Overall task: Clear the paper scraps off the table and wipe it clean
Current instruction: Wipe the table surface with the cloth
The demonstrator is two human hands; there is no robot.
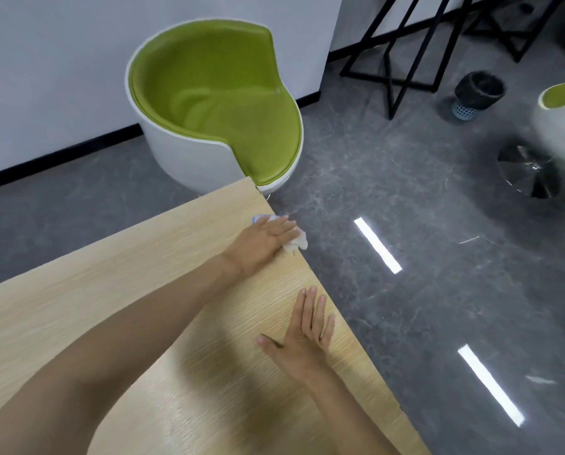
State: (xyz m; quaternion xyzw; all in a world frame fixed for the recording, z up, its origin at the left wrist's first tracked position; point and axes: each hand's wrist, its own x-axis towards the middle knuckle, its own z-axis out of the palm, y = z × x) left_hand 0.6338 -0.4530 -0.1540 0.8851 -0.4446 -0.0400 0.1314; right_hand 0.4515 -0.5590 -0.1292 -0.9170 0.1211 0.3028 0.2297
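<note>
My left hand (264,239) lies flat on the light wooden table (110,274) at its right edge, pressing down on a crumpled white cloth (296,242) that sticks out past the fingers and over the edge. A bit of blue and white shows under the fingertips. My right hand (302,336) rests flat on the table nearer to me, fingers together, palm down, holding nothing. No loose paper scraps show on the tabletop.
A white tub chair with a green seat (215,103) stands just past the table's far corner. A black-lined waste bin (478,93) sits on the grey floor at far right, beside black metal legs (406,54) and a second chair (560,126).
</note>
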